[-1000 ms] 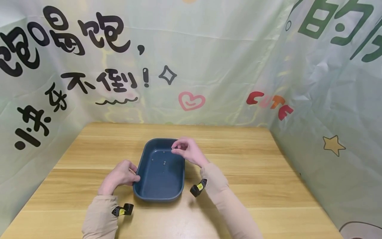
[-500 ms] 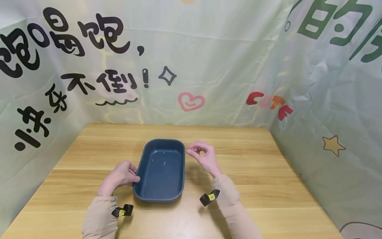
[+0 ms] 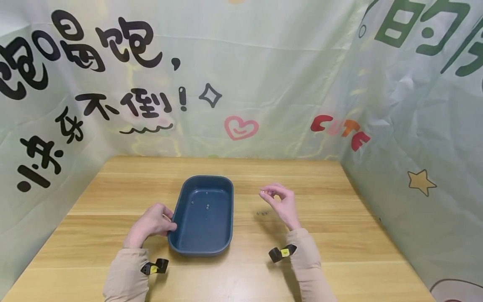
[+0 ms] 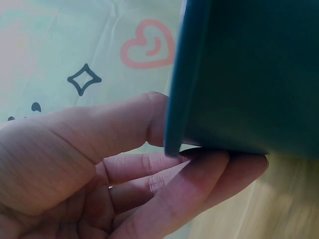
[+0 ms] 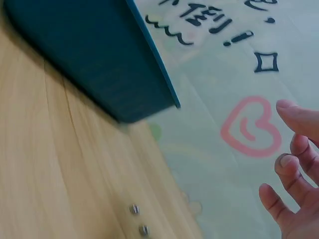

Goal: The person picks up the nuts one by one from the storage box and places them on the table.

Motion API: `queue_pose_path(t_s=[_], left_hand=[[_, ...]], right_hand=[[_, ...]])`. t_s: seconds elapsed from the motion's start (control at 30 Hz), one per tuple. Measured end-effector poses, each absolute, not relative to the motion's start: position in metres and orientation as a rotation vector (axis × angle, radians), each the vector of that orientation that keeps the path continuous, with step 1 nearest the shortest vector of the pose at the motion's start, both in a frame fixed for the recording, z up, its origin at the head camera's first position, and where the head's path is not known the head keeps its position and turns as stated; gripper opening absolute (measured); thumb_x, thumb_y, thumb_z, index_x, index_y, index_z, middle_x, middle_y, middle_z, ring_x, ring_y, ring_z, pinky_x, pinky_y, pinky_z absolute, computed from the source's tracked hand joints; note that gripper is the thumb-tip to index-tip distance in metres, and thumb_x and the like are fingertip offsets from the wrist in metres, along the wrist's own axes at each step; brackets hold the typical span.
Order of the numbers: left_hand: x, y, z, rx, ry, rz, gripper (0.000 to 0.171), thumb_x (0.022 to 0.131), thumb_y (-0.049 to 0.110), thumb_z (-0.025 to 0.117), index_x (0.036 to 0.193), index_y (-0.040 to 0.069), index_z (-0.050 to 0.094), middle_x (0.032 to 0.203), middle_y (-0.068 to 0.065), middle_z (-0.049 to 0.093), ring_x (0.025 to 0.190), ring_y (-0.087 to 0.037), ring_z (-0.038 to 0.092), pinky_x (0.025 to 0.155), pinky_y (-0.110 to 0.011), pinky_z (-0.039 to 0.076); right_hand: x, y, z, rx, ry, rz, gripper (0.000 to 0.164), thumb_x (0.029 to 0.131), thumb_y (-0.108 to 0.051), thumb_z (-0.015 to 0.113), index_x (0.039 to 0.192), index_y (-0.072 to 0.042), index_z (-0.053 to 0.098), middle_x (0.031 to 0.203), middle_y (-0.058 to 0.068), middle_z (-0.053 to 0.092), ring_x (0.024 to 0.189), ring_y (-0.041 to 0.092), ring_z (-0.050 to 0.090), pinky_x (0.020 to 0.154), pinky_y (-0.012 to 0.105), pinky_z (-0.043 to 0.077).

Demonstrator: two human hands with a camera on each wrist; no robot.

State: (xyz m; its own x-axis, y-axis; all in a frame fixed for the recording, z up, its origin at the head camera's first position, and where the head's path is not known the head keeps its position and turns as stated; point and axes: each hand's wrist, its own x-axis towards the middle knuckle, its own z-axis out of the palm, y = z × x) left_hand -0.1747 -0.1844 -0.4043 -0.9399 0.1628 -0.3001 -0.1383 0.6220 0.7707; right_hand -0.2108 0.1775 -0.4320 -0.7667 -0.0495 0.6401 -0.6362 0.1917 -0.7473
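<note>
A dark blue rectangular tray (image 3: 201, 237) stands on the wooden table, with several small metal nuts (image 3: 207, 206) scattered on its floor. At its left side my left hand (image 3: 152, 222) grips the rim; in the left wrist view the thumb (image 4: 132, 117) is at the rim and the fingers (image 4: 174, 199) are under it. To the right of the tray, my right hand (image 3: 282, 203) is raised with thumb and forefinger pinched on a tiny shiny nut, hardly visible. Below those fingertips a few more nuts (image 3: 263, 214) lie on the table, two of them showing in the right wrist view.
The wooden table (image 3: 339, 243) reaches back to a printed cloth (image 3: 279, 84) that hangs behind and along both sides. Each wrist carries a small black camera, the right one (image 3: 282, 253) low over the table.
My right hand has moved right, from over the tray's far right corner to above the nuts on the table, with the pinched nut. The left hand and tray have stayed put.
</note>
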Motion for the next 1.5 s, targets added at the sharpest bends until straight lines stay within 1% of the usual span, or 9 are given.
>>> queue_pose_path(t_s=[0.1,0.27,0.5,0.6,0.73,0.97,1.27,1.4,1.5], left_hand=[[-0.174,-0.183,-0.405,-0.004,2.511,1.237,0.033,0.066,0.001,0.066,0.094,-0.013,0.055,0.084,-0.019,0.059,0.061,-0.017,0.063,0.056,-0.028,0.058],[-0.172,-0.181,-0.406,-0.045,2.535,1.229,0.03,0.066,0.0,0.066,0.093,-0.011,0.057,0.084,-0.018,0.059,0.06,-0.016,0.062,0.056,-0.029,0.057],[-0.172,-0.182,-0.409,-0.049,2.54,1.226,0.028,0.066,0.0,0.066,0.091,-0.01,0.058,0.082,-0.017,0.06,0.059,-0.016,0.062,0.057,-0.029,0.058],[-0.171,-0.182,-0.408,-0.049,2.541,1.227,0.028,0.066,-0.001,0.066,0.091,-0.01,0.057,0.081,-0.017,0.06,0.059,-0.016,0.062,0.057,-0.029,0.058],[-0.169,-0.182,-0.407,-0.053,2.545,1.221,0.027,0.066,0.0,0.066,0.09,-0.01,0.058,0.079,-0.015,0.061,0.058,-0.015,0.061,0.055,-0.029,0.057],[-0.171,-0.182,-0.409,-0.04,2.562,1.206,0.023,0.066,0.0,0.065,0.087,-0.008,0.06,0.08,-0.015,0.06,0.057,-0.015,0.061,0.055,-0.028,0.057],[-0.172,-0.182,-0.408,-0.035,2.547,1.217,0.025,0.066,0.0,0.066,0.089,-0.009,0.059,0.077,-0.014,0.062,0.059,-0.016,0.062,0.056,-0.03,0.058],[-0.172,-0.182,-0.408,-0.036,2.548,1.22,0.026,0.066,0.0,0.066,0.089,-0.009,0.058,0.077,-0.015,0.061,0.058,-0.015,0.062,0.056,-0.03,0.058],[-0.172,-0.181,-0.408,-0.037,2.547,1.23,0.026,0.066,0.0,0.066,0.089,-0.01,0.058,0.078,-0.015,0.061,0.058,-0.016,0.062,0.056,-0.029,0.057]], right_hand=[[-0.206,0.186,-0.43,0.566,-2.09,1.595,0.017,0.074,-0.005,0.068,0.087,0.005,0.065,0.071,0.006,0.056,0.066,0.009,0.049,0.059,0.017,0.045],[-0.206,0.2,-0.439,0.525,-2.145,1.591,0.017,0.075,-0.009,0.068,0.088,0.003,0.066,0.073,0.008,0.055,0.067,0.011,0.048,0.061,0.018,0.045],[-0.226,0.223,-0.481,0.612,-2.105,1.511,0.017,0.076,-0.014,0.068,0.091,-0.007,0.068,0.077,-0.005,0.058,0.068,0.005,0.05,0.062,0.016,0.045],[-0.227,0.228,-0.484,0.628,-2.104,1.544,0.018,0.077,-0.014,0.067,0.093,-0.006,0.068,0.078,-0.003,0.059,0.07,0.007,0.051,0.066,0.018,0.045],[-0.217,0.227,-0.476,0.596,-2.134,1.562,0.016,0.077,-0.01,0.066,0.092,-0.005,0.067,0.079,0.0,0.058,0.07,0.009,0.051,0.066,0.019,0.045],[-0.203,0.224,-0.462,0.354,-2.358,1.522,0.018,0.076,-0.021,0.068,0.09,-0.01,0.068,0.082,0.005,0.057,0.073,0.009,0.048,0.069,0.029,0.045],[-0.204,0.227,-0.471,0.173,-2.438,1.585,0.019,0.071,-0.027,0.072,0.085,-0.016,0.069,0.085,0.005,0.056,0.078,0.016,0.046,0.072,0.026,0.041],[-0.204,0.228,-0.474,0.158,-2.462,1.581,0.019,0.071,-0.025,0.073,0.086,-0.014,0.069,0.087,0.005,0.055,0.08,0.015,0.046,0.073,0.026,0.04],[-0.198,0.224,-0.464,0.154,-2.489,1.577,0.02,0.073,-0.019,0.071,0.088,-0.008,0.068,0.091,0.011,0.056,0.082,0.019,0.047,0.074,0.026,0.04]])
